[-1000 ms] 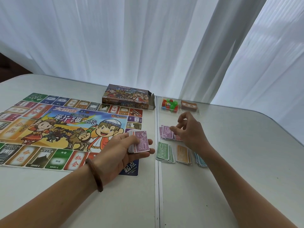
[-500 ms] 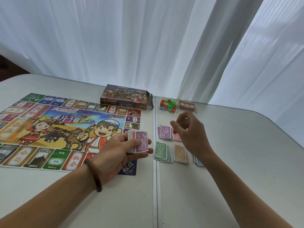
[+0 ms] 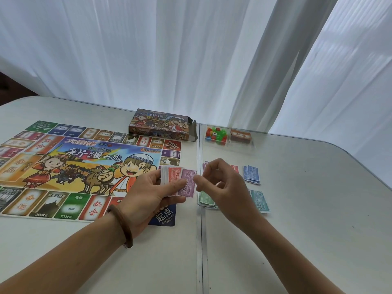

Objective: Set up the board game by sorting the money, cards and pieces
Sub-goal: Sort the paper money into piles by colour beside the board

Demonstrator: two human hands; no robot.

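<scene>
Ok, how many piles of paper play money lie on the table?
5: purple pile and red pile beyond the right hand, blue pile to their right, green pile and teal pile nearer. The hand may hide another.

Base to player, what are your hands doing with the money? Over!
Left hand holds stack of paper play notes. Right hand pinches top purple paper note. Nothing in the way.

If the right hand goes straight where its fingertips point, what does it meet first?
The right hand would likely meet the purple note atop the stack in the left hand; contact is unclear.
</scene>
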